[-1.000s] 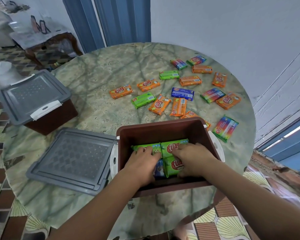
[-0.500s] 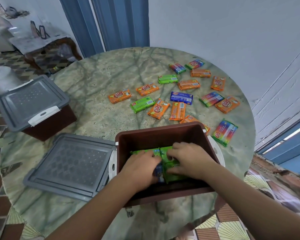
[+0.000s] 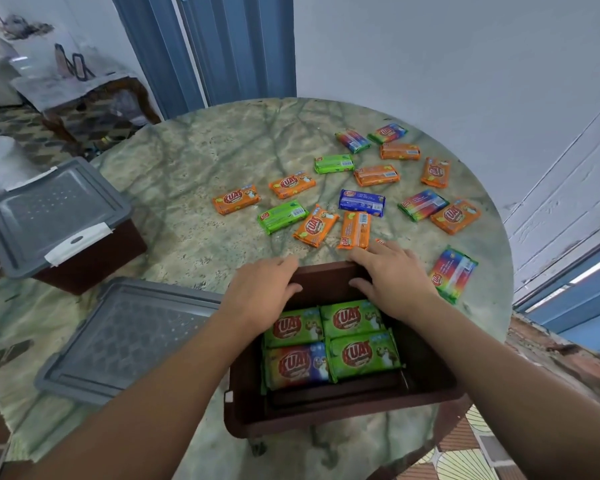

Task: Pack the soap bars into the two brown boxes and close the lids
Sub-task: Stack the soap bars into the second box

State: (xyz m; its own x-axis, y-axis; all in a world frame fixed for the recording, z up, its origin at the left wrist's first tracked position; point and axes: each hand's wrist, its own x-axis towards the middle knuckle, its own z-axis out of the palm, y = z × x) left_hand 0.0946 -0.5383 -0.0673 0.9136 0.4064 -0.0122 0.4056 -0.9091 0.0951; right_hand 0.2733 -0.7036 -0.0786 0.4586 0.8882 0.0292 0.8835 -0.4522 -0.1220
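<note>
Gripping the far edge of the open brown box (image 3: 343,415), the left hand (image 3: 257,296) and the right hand (image 3: 392,275) each curl fingers over the rim with a thumb inside. Four soap bars (image 3: 329,344) lie flat in the bottom of that box — three green and one rainbow — while many loose soap bars (image 3: 361,202) are spread on the round table (image 3: 187,174) just past the box. Left of the box lies its grey lid (image 3: 125,337), and farther left sits the second brown box (image 3: 94,258) with its lid on.
</note>
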